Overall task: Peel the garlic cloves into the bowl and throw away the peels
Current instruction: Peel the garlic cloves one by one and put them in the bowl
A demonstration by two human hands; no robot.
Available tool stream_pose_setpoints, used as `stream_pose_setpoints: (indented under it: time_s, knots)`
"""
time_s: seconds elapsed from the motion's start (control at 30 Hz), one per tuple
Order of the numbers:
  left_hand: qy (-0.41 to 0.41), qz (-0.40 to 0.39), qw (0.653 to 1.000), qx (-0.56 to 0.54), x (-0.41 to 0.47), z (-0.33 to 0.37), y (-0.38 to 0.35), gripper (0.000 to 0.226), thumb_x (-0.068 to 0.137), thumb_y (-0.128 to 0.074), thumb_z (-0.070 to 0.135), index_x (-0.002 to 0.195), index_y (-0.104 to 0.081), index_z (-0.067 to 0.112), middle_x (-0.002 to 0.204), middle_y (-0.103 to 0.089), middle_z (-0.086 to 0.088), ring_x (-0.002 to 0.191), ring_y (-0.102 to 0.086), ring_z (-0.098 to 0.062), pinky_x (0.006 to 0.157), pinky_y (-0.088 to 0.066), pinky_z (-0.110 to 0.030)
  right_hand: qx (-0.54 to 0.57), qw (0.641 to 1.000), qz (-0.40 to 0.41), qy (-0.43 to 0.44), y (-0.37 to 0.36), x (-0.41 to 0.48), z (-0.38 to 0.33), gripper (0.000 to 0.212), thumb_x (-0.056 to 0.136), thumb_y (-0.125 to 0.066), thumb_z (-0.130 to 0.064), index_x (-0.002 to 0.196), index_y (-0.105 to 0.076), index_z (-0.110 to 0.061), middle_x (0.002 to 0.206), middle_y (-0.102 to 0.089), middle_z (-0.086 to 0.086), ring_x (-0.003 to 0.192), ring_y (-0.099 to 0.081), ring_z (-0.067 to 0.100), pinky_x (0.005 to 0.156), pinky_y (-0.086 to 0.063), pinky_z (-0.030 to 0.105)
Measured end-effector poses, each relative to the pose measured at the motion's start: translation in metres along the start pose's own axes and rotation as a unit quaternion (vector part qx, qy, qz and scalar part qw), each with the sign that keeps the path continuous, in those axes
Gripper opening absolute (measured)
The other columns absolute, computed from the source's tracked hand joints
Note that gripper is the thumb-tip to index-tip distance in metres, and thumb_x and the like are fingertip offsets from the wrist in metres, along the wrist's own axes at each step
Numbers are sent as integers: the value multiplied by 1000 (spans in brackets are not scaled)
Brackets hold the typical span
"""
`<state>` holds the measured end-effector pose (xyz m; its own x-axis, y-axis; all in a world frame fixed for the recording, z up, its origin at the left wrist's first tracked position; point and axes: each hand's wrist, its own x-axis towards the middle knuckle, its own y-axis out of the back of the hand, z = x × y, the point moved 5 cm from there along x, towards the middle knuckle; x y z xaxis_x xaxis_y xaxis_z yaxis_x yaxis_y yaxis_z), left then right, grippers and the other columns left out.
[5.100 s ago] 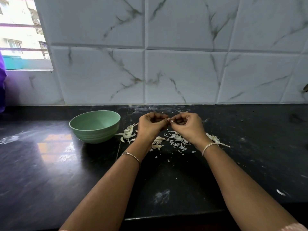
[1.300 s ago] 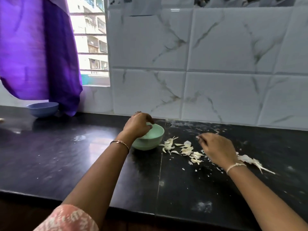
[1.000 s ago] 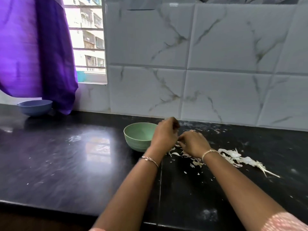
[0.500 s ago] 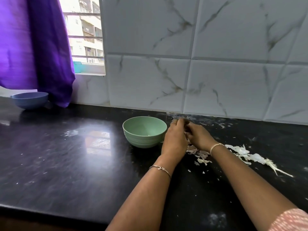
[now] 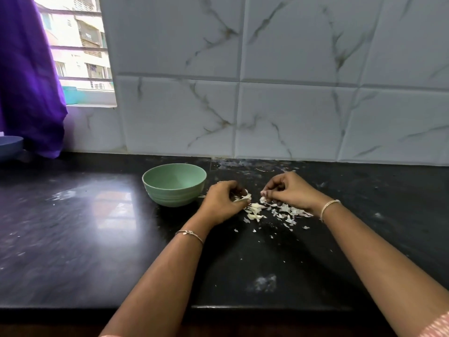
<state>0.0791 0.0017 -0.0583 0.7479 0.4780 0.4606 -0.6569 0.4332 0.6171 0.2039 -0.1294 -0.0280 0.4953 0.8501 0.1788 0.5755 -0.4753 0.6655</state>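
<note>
Black counter (image 5: 73,239), purple curtain (image 5: 24,69) far left. Green bowl (image 5: 170,198) just left of left hand (image 5: 222,203). Left hand and right hand (image 5: 291,190) each pinch garlic peels (image 5: 255,211); the remainder lies between the 2.

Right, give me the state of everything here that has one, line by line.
green bowl: upright on the counter, no cloves visible inside.
peels: loose, scattered between and under the hands.
left hand: fingers curled, pinching some peels.
right hand: fingers curled at the peels, hold unclear.
blue bowl: upright, cut off at the left edge.
</note>
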Motion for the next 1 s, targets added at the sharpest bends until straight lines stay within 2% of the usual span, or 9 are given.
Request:
stream_pose_setpoints:
  time_s: [0.2,0.3,0.47,0.53,0.6,0.67,0.8,0.87,1.0]
  knots:
    - [-33,-1,998,61,-3,0,-1,13,82,-74,23,93,-74,17,92,-72,3,87,-63,-11,82,-48,-22,-73,992,-103,-1,15,-25,-5,14,84,-73,-4,97,-72,-4,83,-75,6,72,-71,8,70,-56,19]
    - [-41,12,996,82,-4,1,0,10,82,-72,22,92,-73,17,92,-71,3,87,-62,-12,82,-49,-26,-162,982,-91,40,23,-27,-25,11,85,-73,-9,96,-74,-10,85,-74,-2,71,-67,0,66,-51,14]
    - [-64,25,992,108,-5,4,-3,10,84,-69,23,91,-72,16,89,-66,5,87,-57,-12,79,-45,-25,-250,963,-5,103,35,-31,-66,8,83,-76,-15,89,-76,-20,81,-72,-11,73,-63,-4,63,-43,7]
    - [-64,26,991,116,-5,4,-4,9,84,-68,23,91,-71,17,89,-65,4,88,-57,-13,77,-43,-24,-289,952,-36,93,12,-32,-57,7,83,-75,-15,88,-76,-19,84,-73,-9,75,-65,-1,68,-49,13]
    - [-64,25,991,118,-5,3,-5,9,84,-68,23,92,-71,18,89,-64,4,89,-57,-15,78,-43,-26,-347,932,-81,70,-15,-35,-37,9,84,-72,-12,88,-76,-19,87,-73,-5,80,-66,8,78,-55,26]
    - [-67,24,990,118,-5,4,-6,10,85,-68,23,93,-70,19,88,-62,6,90,-57,-15,80,-45,-28,-344,934,-75,67,-15,-34,-28,12,85,-70,-10,88,-76,-19,86,-74,-6,80,-67,7,80,-55,28]
    - [-64,27,991,115,-3,5,-5,17,85,-68,25,101,-68,21,93,-56,8,90,-53,-11,80,-43,-26,-208,975,-20,77,15,-30,-33,11,86,-71,-10,89,-75,-20,84,-74,-10,77,-67,-2,74,-52,14]
    - [-67,28,991,113,-4,7,-5,23,85,-68,26,107,-65,20,99,-56,5,93,-53,-11,84,-44,-27,-167,982,-25,82,13,-32,-29,12,86,-72,-13,87,-73,-25,83,-72,-13,76,-66,-3,69,-49,12]
    - [-69,20,991,110,-4,8,-6,27,86,-67,25,112,-63,20,106,-56,4,100,-55,-13,90,-45,-30,-257,961,-86,55,-6,-38,-3,8,86,-71,-20,87,-75,-28,83,-67,-12,78,-61,7,71,-52,31]
